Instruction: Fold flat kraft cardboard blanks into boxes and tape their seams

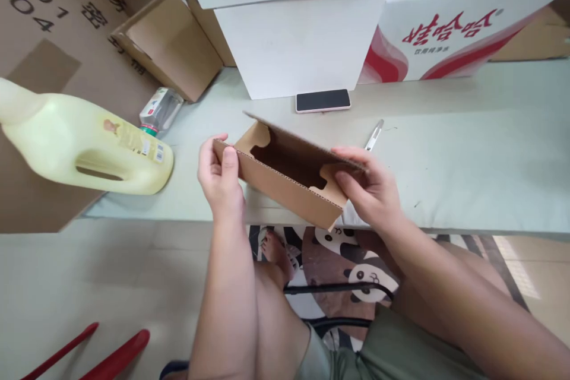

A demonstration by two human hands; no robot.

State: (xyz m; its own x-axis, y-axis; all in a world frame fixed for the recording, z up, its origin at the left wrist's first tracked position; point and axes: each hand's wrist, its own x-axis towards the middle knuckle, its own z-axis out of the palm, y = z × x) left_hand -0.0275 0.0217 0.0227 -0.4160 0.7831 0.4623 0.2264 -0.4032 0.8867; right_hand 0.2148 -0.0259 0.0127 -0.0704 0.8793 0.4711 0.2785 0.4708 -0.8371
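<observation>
A small brown cardboard box (285,187) is held tilted above the front edge of the table. Its top is unfolded, so the dark inside shows between two notched end flaps. My left hand (219,172) grips the left end, thumb on the near wall and fingers behind. At the other end my right hand (371,184) pinches the right flap and far panel, with the thumb towards the inside. On the table beyond the right hand lies a white pen-like cutter (374,135). What lies at the bottom of the box is too dark to tell.
A phone (323,101) lies before stacked white cartons (303,47). To the left are a large yellow jug (84,142), a clear bottle (162,110) on its side and brown cartons (178,47). The pale table (481,154) ends just above my lap; a panda-print mat (329,261) lies below.
</observation>
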